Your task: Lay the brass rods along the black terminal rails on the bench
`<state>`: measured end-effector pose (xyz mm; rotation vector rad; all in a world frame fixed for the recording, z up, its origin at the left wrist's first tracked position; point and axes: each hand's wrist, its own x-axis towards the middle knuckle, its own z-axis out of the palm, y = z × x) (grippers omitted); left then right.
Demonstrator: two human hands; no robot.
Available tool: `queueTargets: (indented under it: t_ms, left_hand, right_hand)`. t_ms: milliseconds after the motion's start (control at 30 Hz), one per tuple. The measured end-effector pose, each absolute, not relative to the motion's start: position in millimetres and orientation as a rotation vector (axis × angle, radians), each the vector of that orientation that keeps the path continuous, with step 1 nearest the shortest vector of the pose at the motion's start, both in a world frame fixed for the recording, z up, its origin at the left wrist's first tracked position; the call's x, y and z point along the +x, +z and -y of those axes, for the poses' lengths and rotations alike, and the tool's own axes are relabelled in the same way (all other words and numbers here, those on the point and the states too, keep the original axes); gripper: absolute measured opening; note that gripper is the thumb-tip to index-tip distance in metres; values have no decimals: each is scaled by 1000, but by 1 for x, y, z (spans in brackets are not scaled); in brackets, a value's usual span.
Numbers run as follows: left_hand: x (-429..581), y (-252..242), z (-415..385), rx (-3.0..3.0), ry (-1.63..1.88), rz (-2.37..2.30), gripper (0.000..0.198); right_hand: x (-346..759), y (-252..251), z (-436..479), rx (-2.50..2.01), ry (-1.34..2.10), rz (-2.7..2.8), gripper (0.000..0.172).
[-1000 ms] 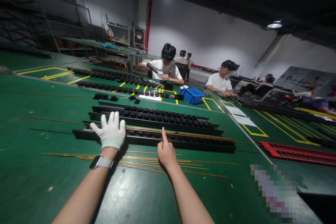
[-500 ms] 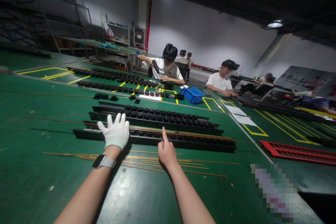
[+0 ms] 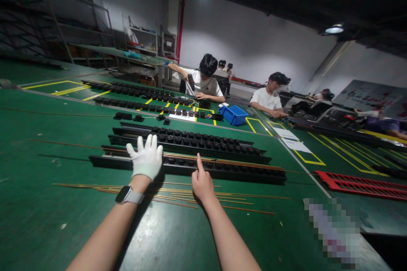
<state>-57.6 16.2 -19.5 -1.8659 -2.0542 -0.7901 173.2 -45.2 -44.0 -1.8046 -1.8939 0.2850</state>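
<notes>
My left hand (image 3: 147, 157), in a white glove with a watch at the wrist, lies open with fingers spread over a long black rail (image 3: 110, 162). Its palm covers part of a bundle of thin brass-coloured rods (image 3: 244, 165) that runs along the rail. Bare, my right hand (image 3: 202, 182) points its index finger at the rods while the other fingers curl in; whether the fingertip touches them I cannot tell. Nothing shows in either hand. Black round parts (image 3: 181, 162) sit in a row inside the rail. Loose rods (image 3: 178, 194) lie on the table in front.
Behind the rail lie more black rails (image 3: 197, 144) with round parts. A blue bin (image 3: 234, 114) stands further back, and a red slatted frame (image 3: 359, 184) lies at right. Across the green table (image 3: 41, 224), one co-worker (image 3: 206, 80) holds a power driver; another person (image 3: 269, 97) works to the right.
My left hand has slid a little to the right along the rail, its fingers still spread. My right hand has stayed in place. The co-worker's driver has shifted slightly.
</notes>
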Motion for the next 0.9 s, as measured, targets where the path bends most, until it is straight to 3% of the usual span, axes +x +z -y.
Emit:
queueTargets:
  t_ms: [900]
  left_hand:
    - [-24,-18,-3,-2223,-888,1756,49]
  right_hand:
    - [163,-31,50,-1803,218,1957,75]
